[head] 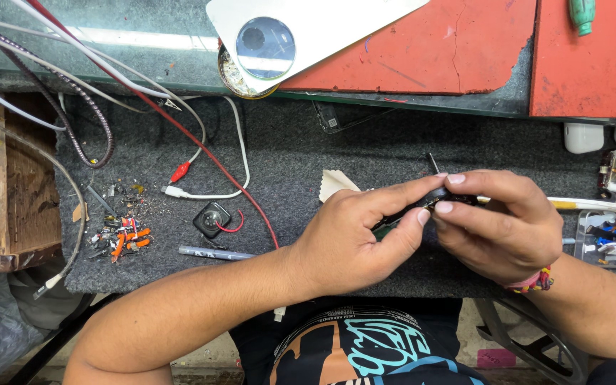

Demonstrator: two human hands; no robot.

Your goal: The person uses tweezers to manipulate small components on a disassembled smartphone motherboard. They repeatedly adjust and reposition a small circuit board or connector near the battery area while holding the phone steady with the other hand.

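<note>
Two hands, left (351,239) and right (497,224), pinch one small black part (438,194).

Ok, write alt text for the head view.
Two bare hands, left hand and right hand, pinch a small black part together over a grey felt mat. Left of them lie a small black square component, a red clip lead and orange scraps.

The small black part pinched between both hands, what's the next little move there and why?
Probably keep the left hand still as the brace and let the right hand make a small turn or press. Both sets of fingertips meet on the small black part, which is held above the grey mat and mostly hidden, so a steady grip seems wise.
</note>
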